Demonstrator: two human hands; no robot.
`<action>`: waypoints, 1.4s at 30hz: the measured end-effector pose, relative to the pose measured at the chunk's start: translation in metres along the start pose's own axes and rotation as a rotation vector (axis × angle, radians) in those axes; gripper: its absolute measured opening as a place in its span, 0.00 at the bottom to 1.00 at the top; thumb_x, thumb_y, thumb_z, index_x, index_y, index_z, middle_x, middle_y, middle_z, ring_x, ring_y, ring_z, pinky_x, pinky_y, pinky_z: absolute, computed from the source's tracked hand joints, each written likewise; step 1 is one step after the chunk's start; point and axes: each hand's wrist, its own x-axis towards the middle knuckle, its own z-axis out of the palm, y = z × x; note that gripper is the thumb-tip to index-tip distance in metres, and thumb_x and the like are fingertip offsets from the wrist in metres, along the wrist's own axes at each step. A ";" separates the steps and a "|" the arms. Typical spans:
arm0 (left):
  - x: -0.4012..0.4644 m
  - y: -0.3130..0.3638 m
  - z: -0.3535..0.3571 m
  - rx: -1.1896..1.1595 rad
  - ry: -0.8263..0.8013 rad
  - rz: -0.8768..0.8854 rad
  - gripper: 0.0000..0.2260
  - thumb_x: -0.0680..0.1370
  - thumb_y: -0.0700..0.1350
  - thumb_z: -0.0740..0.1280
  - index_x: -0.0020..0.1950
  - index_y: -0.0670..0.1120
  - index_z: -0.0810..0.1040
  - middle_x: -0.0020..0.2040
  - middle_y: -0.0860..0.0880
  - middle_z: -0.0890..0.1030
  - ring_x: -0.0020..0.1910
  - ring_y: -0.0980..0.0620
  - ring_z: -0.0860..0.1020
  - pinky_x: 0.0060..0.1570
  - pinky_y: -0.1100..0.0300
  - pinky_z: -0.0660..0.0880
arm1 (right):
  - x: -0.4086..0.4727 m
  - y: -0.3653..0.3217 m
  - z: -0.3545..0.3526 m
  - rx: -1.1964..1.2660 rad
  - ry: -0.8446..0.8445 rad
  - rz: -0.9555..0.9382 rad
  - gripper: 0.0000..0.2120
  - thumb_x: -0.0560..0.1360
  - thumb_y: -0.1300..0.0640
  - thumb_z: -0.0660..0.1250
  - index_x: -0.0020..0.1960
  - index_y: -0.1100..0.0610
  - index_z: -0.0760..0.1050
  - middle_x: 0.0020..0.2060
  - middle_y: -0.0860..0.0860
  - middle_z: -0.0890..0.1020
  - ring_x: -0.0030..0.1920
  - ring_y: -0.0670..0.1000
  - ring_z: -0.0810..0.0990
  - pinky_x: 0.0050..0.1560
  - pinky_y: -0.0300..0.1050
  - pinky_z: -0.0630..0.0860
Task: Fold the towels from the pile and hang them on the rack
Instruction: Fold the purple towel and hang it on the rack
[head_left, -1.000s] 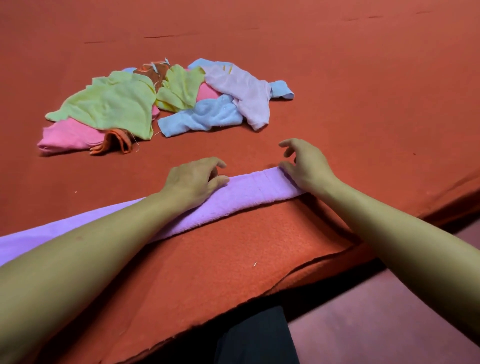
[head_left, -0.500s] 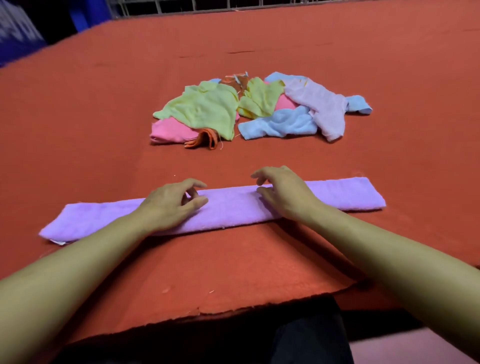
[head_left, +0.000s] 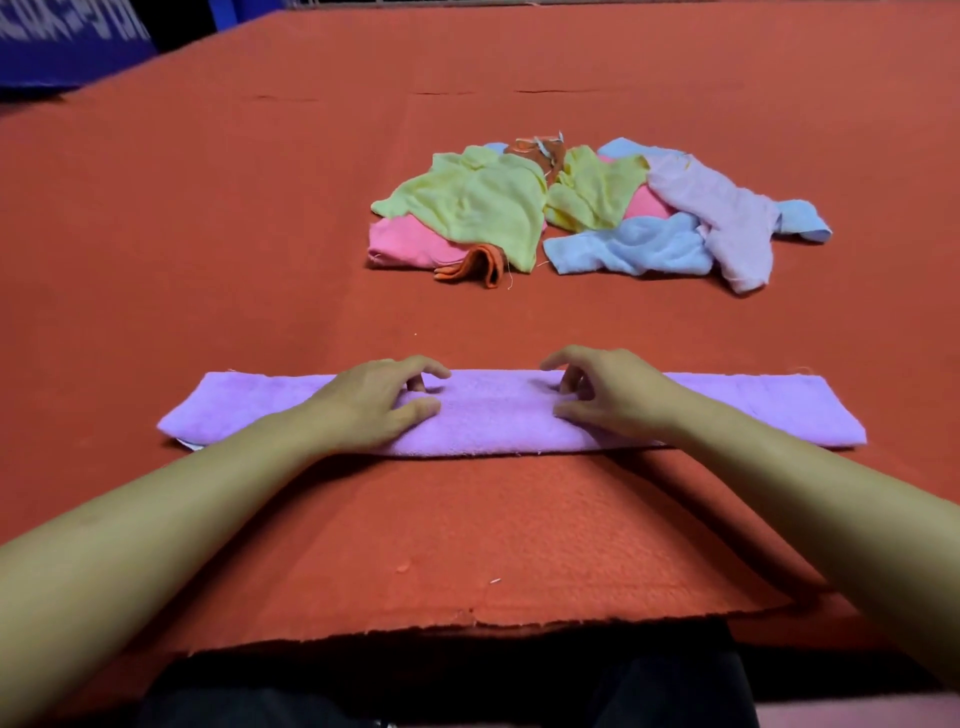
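Both hands slid closer; left hand (head_left: 374, 405) and right hand (head_left: 613, 397) press purple towel (head_left: 493, 415).

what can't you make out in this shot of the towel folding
- The rack: not in the head view at all.
- How many towels are in the pile: they overlap and hide each other.
- The blue panel at the top left corner: its print is blurred and cut off by the edge.
- The purple towel beneath the left hand and right hand: covered, and its layer count is unclear.
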 end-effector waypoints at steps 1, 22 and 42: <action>0.001 -0.002 0.000 -0.031 0.008 0.000 0.20 0.75 0.62 0.61 0.65 0.59 0.72 0.47 0.62 0.76 0.46 0.56 0.74 0.51 0.57 0.71 | 0.000 0.001 -0.003 0.004 -0.014 -0.001 0.22 0.72 0.52 0.73 0.65 0.50 0.73 0.45 0.43 0.80 0.43 0.46 0.78 0.48 0.41 0.72; 0.029 -0.019 -0.004 0.224 0.205 -0.057 0.14 0.80 0.56 0.61 0.65 0.56 0.74 0.57 0.56 0.80 0.57 0.49 0.75 0.56 0.51 0.71 | 0.017 0.010 0.005 -0.324 0.250 -0.066 0.14 0.76 0.52 0.67 0.61 0.50 0.77 0.52 0.49 0.80 0.50 0.56 0.75 0.51 0.53 0.74; -0.085 -0.113 -0.039 0.320 -0.072 -0.501 0.28 0.80 0.66 0.44 0.79 0.62 0.47 0.81 0.57 0.46 0.79 0.53 0.44 0.74 0.36 0.39 | 0.038 -0.092 0.049 -0.261 -0.178 -0.054 0.36 0.73 0.27 0.40 0.78 0.38 0.43 0.79 0.42 0.48 0.79 0.49 0.44 0.76 0.61 0.42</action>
